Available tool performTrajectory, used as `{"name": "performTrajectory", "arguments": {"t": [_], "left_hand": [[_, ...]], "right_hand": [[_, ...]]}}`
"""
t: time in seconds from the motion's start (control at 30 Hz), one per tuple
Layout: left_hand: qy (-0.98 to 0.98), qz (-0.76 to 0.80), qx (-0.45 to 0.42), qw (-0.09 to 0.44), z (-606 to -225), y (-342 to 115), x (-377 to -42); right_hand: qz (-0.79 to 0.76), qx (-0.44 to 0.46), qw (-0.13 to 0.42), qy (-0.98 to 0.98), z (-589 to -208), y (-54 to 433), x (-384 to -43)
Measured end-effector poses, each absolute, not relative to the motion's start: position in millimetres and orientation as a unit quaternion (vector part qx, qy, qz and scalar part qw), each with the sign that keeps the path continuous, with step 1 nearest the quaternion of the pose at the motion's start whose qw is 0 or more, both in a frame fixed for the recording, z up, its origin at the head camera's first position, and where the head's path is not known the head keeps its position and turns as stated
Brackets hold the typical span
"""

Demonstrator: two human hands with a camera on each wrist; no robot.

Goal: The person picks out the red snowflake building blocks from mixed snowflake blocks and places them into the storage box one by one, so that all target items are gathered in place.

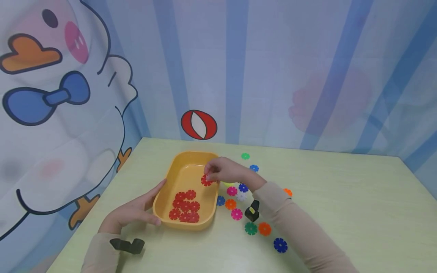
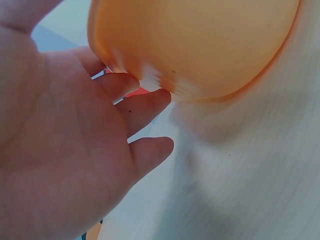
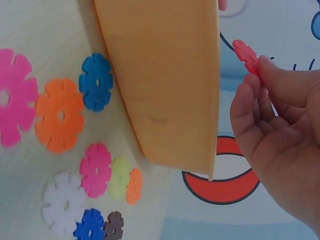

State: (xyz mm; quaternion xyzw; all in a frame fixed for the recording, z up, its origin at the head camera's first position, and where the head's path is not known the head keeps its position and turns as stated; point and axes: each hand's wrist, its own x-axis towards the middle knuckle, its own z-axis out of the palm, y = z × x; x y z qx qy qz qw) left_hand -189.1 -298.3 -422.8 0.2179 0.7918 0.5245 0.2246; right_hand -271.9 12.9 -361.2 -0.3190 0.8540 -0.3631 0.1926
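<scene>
A yellow-orange plastic tray (image 1: 191, 159) stands on the table, with several red snowflake discs (image 1: 185, 206) lying flat at its near end. My right hand (image 1: 227, 169) is over the tray's far right part and pinches one red snowflake disc (image 3: 245, 54) between thumb and fingertips, above the rim in the right wrist view. My left hand (image 1: 136, 210) is at the tray's left side, thumb near the front corner and fingers along the wall. In the left wrist view the fingers (image 2: 142, 107) are extended, with tips right at the tray wall.
Right of the tray lie several loose snowflake discs, among them a green disc (image 1: 250, 228), a dark blue disc (image 1: 280, 245), an orange disc (image 1: 230, 204) and a pink disc (image 1: 236, 214). A printed curtain (image 1: 266, 76) hangs behind the table (image 1: 341, 197).
</scene>
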Motion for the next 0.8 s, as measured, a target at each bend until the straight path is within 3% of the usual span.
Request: {"name": "performTrajectory", "arguments": {"t": [0.8], "left_hand": [[0.791, 0.524, 0.218, 0.228, -425.3, -299.4, -190.7]], "right_hand": [[-0.368, -0.304, 0.236, 0.847, -375.0, -22.7, -280.6]]}}
